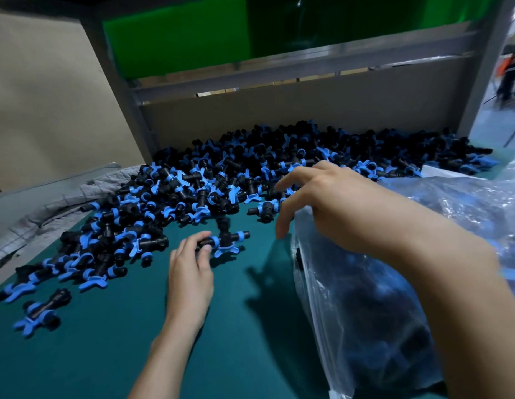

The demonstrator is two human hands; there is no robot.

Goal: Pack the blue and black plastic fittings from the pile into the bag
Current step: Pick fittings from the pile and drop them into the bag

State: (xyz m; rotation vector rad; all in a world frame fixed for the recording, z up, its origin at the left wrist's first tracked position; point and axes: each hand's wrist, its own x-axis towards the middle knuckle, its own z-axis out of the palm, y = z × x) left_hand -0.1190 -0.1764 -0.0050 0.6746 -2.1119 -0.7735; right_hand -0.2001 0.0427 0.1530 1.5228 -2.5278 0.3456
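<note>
Centre frame, our left hand (190,272) pinches one blue and black fitting (224,240), just below the pile (236,174). Our right hand (331,203) hovers empty, fingers loose, above the clear bag (351,298) at lower right; we should hold its mouth wide first.

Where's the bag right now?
Head view, lower right: the clear bag sits on the green table, just below the right hand and right of the left hand.

Head-worn view, forward-down, close over table (227,326).
</note>
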